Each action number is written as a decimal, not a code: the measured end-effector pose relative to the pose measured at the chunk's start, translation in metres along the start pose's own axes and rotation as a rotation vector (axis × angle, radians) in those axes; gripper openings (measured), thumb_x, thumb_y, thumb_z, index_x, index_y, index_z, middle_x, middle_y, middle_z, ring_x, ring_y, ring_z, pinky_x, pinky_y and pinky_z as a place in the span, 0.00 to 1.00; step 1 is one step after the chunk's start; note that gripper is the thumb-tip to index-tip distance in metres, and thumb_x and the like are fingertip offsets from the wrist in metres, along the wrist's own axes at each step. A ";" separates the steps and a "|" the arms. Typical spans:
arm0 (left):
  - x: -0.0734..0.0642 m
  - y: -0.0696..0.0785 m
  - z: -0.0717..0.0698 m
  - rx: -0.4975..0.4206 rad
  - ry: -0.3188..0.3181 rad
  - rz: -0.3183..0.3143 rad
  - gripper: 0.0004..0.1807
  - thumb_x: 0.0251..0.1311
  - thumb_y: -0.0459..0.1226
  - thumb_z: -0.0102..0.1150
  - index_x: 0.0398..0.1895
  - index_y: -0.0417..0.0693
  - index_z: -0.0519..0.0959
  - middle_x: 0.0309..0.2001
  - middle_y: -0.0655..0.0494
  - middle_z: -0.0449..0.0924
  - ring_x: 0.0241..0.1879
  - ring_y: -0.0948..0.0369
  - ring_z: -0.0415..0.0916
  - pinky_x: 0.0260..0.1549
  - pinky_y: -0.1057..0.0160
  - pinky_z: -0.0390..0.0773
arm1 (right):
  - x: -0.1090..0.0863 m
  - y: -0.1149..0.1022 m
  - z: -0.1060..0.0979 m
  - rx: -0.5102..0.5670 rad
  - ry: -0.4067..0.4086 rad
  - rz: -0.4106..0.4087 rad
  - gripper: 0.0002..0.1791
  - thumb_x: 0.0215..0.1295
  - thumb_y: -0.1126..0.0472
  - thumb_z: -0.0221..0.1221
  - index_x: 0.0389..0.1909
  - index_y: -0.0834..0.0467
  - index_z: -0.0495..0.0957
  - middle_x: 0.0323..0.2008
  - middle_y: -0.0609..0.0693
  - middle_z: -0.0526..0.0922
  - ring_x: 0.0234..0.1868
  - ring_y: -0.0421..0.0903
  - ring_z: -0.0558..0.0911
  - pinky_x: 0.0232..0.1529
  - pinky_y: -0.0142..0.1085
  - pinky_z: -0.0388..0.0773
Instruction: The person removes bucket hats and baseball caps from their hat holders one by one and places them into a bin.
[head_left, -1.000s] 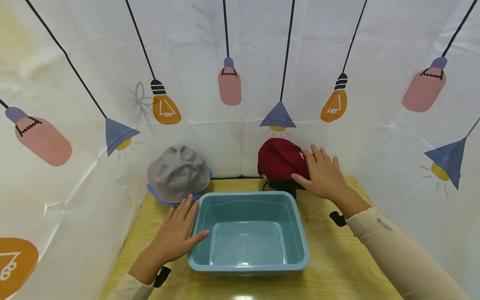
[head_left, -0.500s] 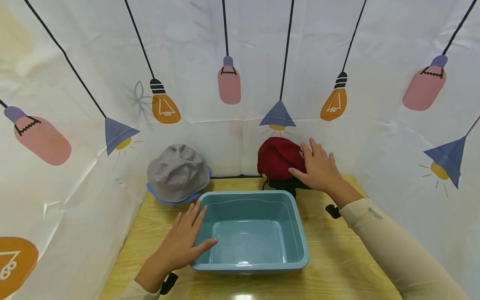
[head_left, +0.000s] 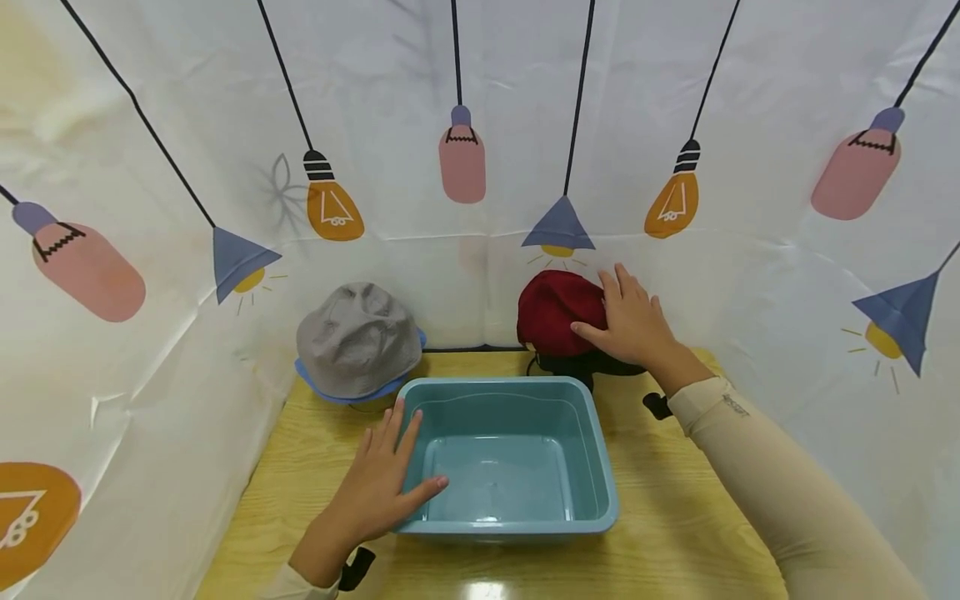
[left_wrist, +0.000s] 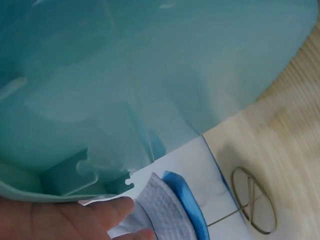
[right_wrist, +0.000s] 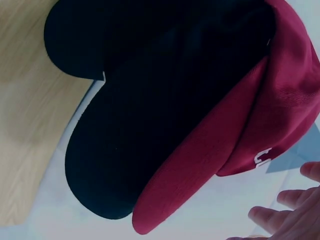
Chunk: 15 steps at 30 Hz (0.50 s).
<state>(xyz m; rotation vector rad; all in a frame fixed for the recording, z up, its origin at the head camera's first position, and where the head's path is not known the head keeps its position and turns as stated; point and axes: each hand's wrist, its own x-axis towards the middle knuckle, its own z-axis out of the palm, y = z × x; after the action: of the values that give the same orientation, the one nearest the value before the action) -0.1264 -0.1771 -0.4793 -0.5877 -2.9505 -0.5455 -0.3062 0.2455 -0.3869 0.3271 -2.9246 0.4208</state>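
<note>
A light teal plastic basin (head_left: 506, 528) stands on the table in the head view. My left hand (head_left: 375, 492) lies over its left rim, fingers straight and thumb reaching inward. In the left wrist view, those fingers (left_wrist: 75, 217) run along the basin's rim. At the back right, my right hand (head_left: 633, 325) is spread at the right side of a dark red cap (head_left: 558, 308), overlapping it in the head view. In the right wrist view, the right hand's fingers (right_wrist: 295, 215) appear apart from the cap's lettered side. Black brims (right_wrist: 115, 160) show beneath the red one.
At the back left, a grey bucket hat (head_left: 356, 342) sits over a blue brim (head_left: 337, 400). A round wire base (left_wrist: 273, 212) shows beside it in the left wrist view. A white curtain (head_left: 480, 292) printed with lamps encloses the wooden table (head_left: 675, 533) at back and sides.
My left hand has moved to the right, further over the basin's rim. My right hand has shifted a little left and up across the red cap. Both hats have stayed in place.
</note>
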 end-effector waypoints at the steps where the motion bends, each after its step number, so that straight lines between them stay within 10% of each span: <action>1: 0.000 0.000 0.001 0.000 0.003 -0.004 0.56 0.65 0.72 0.49 0.85 0.50 0.49 0.84 0.40 0.37 0.81 0.38 0.45 0.72 0.28 0.54 | 0.002 0.001 0.001 0.002 0.001 0.000 0.63 0.62 0.23 0.56 0.84 0.57 0.43 0.83 0.65 0.42 0.81 0.68 0.50 0.69 0.79 0.46; 15: -0.001 0.002 0.004 -0.009 0.020 -0.035 0.56 0.65 0.71 0.51 0.86 0.52 0.45 0.85 0.43 0.37 0.81 0.38 0.48 0.71 0.28 0.56 | 0.019 0.003 0.006 0.043 -0.026 0.019 0.65 0.58 0.20 0.56 0.84 0.55 0.44 0.82 0.66 0.47 0.79 0.69 0.54 0.68 0.79 0.52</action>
<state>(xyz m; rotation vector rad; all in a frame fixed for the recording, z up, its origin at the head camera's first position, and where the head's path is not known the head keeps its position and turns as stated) -0.1252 -0.1741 -0.4826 -0.5294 -2.9457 -0.5654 -0.3266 0.2429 -0.3899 0.3125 -2.9503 0.4859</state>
